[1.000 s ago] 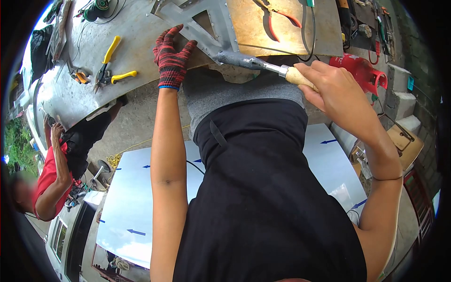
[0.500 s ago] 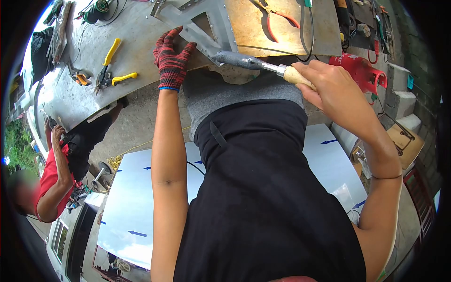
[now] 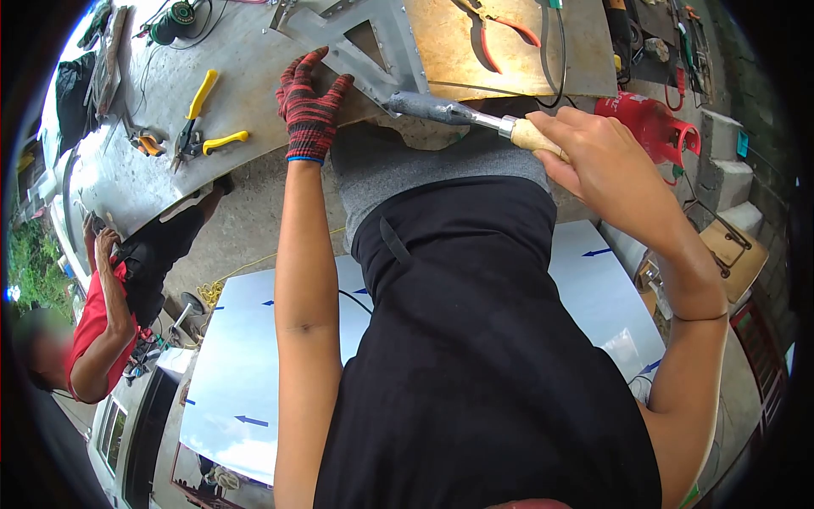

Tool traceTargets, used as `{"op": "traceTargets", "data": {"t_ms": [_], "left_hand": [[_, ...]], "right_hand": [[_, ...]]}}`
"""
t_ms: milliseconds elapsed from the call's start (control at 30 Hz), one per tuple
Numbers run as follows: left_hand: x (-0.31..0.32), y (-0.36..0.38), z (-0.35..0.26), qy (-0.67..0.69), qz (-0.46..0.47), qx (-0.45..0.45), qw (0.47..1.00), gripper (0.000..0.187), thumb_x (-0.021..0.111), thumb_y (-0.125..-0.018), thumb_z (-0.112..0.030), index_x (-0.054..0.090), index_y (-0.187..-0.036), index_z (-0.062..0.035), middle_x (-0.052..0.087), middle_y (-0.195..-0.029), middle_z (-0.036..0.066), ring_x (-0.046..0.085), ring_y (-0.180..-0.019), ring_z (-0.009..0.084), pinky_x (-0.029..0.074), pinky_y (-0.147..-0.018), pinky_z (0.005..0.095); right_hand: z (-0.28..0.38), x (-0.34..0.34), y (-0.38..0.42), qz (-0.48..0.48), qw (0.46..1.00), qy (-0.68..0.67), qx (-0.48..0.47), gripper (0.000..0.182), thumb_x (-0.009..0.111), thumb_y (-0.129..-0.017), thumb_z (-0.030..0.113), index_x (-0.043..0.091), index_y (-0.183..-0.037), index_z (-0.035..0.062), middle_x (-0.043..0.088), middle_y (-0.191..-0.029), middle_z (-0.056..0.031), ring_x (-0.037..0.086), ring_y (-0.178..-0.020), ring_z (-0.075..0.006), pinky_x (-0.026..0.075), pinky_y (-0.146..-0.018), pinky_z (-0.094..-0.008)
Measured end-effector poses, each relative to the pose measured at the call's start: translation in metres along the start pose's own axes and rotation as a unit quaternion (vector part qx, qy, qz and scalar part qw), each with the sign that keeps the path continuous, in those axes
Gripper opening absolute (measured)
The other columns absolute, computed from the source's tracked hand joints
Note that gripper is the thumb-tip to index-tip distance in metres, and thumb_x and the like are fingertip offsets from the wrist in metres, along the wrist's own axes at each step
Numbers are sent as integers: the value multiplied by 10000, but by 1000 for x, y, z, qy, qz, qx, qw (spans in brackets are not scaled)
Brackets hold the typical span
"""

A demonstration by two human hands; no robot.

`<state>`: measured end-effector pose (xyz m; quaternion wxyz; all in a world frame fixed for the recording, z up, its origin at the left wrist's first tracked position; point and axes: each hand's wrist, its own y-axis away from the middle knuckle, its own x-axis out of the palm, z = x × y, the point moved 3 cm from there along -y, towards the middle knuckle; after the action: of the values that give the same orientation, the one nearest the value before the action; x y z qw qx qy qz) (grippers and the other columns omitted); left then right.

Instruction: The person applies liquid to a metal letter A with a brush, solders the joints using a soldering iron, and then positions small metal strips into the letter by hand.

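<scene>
In a red and black striped glove, my left hand (image 3: 312,106) lies with fingers spread at the table's front edge, fingertips right at a grey sheet-metal piece (image 3: 370,75) with triangular cut-outs. My bare right hand (image 3: 593,157) is wrapped round the pale wooden handle of a tool (image 3: 475,119) with a metal shaft and a long dark grey head. The head points left, and its end overlaps the lower corner of the sheet-metal piece. Left of my gloved hand lie yellow-handled snips (image 3: 195,119).
Red-handled pliers (image 3: 502,38) rest on a board (image 3: 462,68). Orange-handled pliers (image 3: 144,140) and a wire spool (image 3: 174,24) are on the metal table (image 3: 246,85). A red gas cylinder (image 3: 649,123) stands right. A person in red (image 3: 97,331) works at left. Behind me is a light sheet (image 3: 229,365).
Both hands and the tool keep nearly the same place. The view has shifted slightly, and the person at left has moved a little.
</scene>
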<state>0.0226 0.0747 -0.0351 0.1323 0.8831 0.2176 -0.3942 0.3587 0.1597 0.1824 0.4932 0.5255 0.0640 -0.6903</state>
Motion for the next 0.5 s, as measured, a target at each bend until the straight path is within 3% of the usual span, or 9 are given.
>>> {"op": "traceTargets", "data": {"t_ms": [500], "left_hand": [[0, 2, -1, -1, -6, 15, 1000, 646, 904, -764, -262, 662, -1363, -267, 564, -1354, 97, 557, -1204, 285, 455, -1071, 447]], "right_hand": [[-8, -1, -8, -26, 998, -55, 0, 294, 684, -933, 172, 673, -1136, -41, 673, -924, -222, 654, -895, -425, 512, -815, -503]]}}
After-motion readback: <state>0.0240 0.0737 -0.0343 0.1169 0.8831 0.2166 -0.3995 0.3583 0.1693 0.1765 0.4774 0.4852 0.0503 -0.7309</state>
